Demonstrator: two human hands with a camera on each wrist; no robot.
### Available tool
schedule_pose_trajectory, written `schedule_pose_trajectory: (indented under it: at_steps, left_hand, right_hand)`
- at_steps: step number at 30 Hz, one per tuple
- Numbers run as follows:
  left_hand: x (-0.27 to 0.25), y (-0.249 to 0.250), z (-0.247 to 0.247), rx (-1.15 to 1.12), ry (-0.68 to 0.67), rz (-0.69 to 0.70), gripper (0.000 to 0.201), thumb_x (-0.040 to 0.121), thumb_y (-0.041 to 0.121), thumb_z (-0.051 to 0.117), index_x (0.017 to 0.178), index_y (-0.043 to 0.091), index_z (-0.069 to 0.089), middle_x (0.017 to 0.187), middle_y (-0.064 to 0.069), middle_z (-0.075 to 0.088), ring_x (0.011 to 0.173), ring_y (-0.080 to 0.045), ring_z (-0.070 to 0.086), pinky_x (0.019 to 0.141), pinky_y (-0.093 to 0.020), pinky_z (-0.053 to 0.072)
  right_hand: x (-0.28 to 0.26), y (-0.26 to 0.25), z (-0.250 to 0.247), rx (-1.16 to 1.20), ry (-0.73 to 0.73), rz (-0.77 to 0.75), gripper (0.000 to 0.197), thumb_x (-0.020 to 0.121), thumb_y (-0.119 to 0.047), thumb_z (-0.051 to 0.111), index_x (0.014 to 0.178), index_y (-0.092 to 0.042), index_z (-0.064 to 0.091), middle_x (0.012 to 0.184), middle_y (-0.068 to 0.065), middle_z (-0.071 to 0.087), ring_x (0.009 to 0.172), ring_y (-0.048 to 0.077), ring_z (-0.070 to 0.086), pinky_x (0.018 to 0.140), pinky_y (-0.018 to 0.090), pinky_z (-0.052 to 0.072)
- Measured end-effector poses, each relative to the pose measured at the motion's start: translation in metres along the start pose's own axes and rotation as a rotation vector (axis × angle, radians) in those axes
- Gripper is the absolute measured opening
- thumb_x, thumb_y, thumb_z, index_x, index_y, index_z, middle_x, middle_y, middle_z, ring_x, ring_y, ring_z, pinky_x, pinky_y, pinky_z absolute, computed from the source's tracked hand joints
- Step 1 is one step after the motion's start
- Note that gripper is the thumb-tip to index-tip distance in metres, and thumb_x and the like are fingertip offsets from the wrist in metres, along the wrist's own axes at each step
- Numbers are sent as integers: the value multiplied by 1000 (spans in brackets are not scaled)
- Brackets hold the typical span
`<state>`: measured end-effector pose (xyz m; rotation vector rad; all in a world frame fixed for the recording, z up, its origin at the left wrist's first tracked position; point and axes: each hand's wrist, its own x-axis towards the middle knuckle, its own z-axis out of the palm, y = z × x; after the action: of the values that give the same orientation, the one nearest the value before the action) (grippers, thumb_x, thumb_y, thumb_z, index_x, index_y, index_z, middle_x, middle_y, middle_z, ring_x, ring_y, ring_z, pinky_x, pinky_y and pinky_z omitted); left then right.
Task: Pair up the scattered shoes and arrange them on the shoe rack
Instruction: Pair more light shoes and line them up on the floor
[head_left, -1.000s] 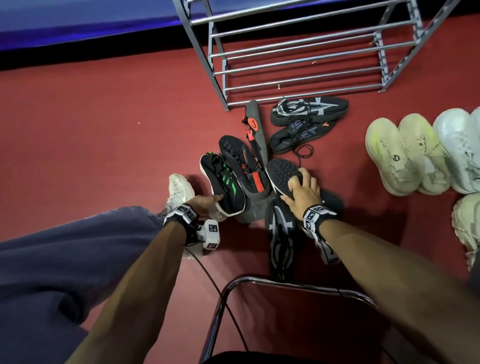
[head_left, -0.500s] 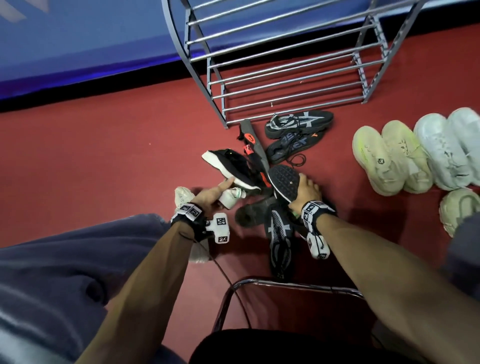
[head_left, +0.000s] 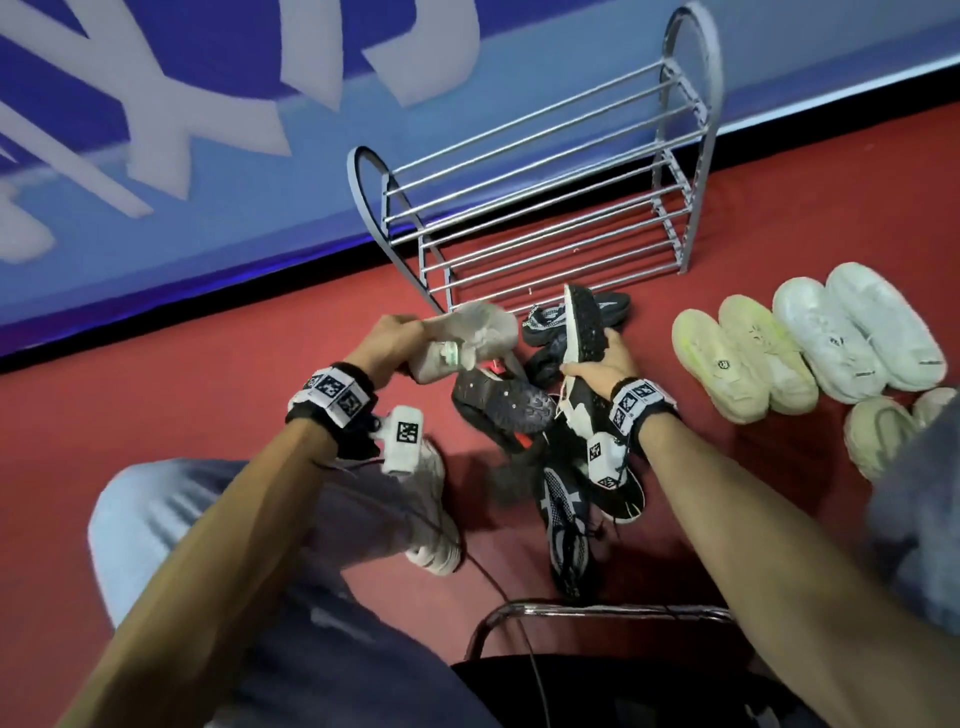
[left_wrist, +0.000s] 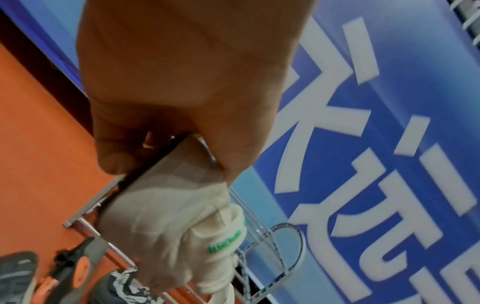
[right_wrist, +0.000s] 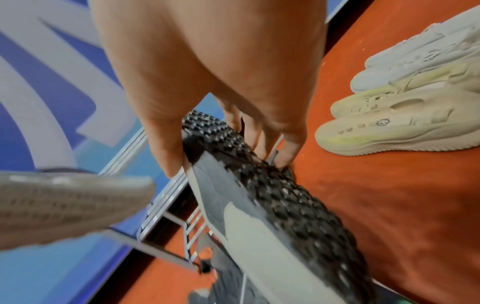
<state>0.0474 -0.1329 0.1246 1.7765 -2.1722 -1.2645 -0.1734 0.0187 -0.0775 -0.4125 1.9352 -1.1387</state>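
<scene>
My left hand (head_left: 408, 335) grips a pale shoe (head_left: 470, 338) with a green mark at the heel, held in the air in front of the grey metal shoe rack (head_left: 545, 223). The left wrist view shows the fingers (left_wrist: 116, 160) curled round the shoe's (left_wrist: 166, 226) end. My right hand (head_left: 600, 358) holds a black shoe (head_left: 584, 325) with a studded sole, tilted up on end. In the right wrist view the thumb and fingers (right_wrist: 285, 144) clamp its sole (right_wrist: 275, 197) from both sides. All the rack's shelves are bare.
Dark shoes lie heaped on the red floor: one sole-up (head_left: 498, 410), a black-and-white knit one (head_left: 563, 519), a black pair (head_left: 545, 327) by the rack. Cream (head_left: 743, 358), white (head_left: 857, 338) and beige (head_left: 883, 431) shoes sit at right. A chair frame (head_left: 597, 610) is below.
Both hands have lifted their shoes off the heap, up and toward the rack. The left hand's shoe has turned so that its pale side shows. The head view has tilted up.
</scene>
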Motion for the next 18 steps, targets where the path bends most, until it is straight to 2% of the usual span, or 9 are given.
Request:
schedule_pose_trajectory:
  at_steps: [2, 4, 6, 7, 9, 11, 14, 16, 18]
  left_hand:
    - [-6, 6, -8, -163, -85, 34, 9, 91, 23, 72, 94, 14, 72, 78, 0, 69, 66, -15, 63, 59, -24, 54]
    - [-7, 5, -5, -292, -222, 27, 19, 98, 24, 64, 115, 18, 70, 94, -2, 72, 82, -19, 67, 75, -33, 59]
    - [-2, 5, 9, -366, -322, 8, 25, 101, 18, 59, 123, 25, 67, 104, -1, 73, 90, -20, 68, 89, -41, 56]
    - [0, 7, 20, -415, -355, 5, 27, 100, 13, 57, 122, 25, 66, 105, -1, 73, 90, -21, 68, 92, -44, 54]
    - [3, 12, 41, -484, -383, 15, 27, 100, 6, 54, 116, 25, 66, 98, 1, 74, 83, -19, 71, 86, -42, 57]
    - [8, 14, 61, -528, -390, 8, 24, 103, 7, 52, 117, 23, 64, 90, 3, 76, 76, -14, 73, 70, -35, 61]
    - [24, -1, 81, -549, -360, -46, 21, 106, 17, 50, 122, 18, 63, 98, -3, 76, 87, -18, 72, 68, -34, 63]
    - [38, -13, 93, -583, -341, -86, 25, 107, 21, 49, 125, 12, 63, 108, -9, 74, 89, -19, 71, 72, -35, 63]
    - [48, -21, 104, -621, -317, -121, 31, 107, 25, 48, 129, 7, 61, 112, -12, 72, 85, -18, 72, 68, -32, 63]
  right_hand:
    - [-10, -24, -16, 140, -1, -45, 71, 67, -28, 86, 130, -26, 51, 105, -5, 68, 96, 16, 67, 93, 35, 54]
    - [-13, -40, -32, 259, 51, -30, 62, 75, -44, 80, 127, -27, 51, 112, -2, 67, 100, 20, 66, 92, 37, 54]
    - [-7, -49, -49, 393, 97, 35, 83, 68, -75, 69, 134, -29, 45, 130, 0, 62, 114, 26, 63, 99, 47, 51]
    - [-8, -53, -56, 499, 86, 82, 88, 67, -82, 62, 136, -31, 43, 133, -1, 60, 117, 27, 62, 99, 51, 50]
    - [-14, -61, -71, 743, 21, 116, 73, 78, -78, 55, 131, -29, 50, 124, 0, 65, 108, 25, 66, 91, 48, 54]
    - [-15, -62, -81, 877, -36, 97, 68, 86, -74, 50, 131, -24, 55, 121, 5, 69, 108, 26, 68, 84, 42, 56]
    - [-1, -46, -86, 942, -81, 73, 72, 89, -73, 44, 137, -20, 54, 129, 7, 67, 117, 25, 65, 94, 41, 53]
    - [10, -35, -85, 1012, -43, 82, 73, 86, -72, 51, 138, -21, 55, 131, 6, 65, 121, 25, 62, 103, 42, 48]
    - [21, -25, -80, 1008, 18, 86, 75, 82, -71, 59, 137, -20, 57, 132, 6, 65, 121, 24, 63, 107, 44, 45]
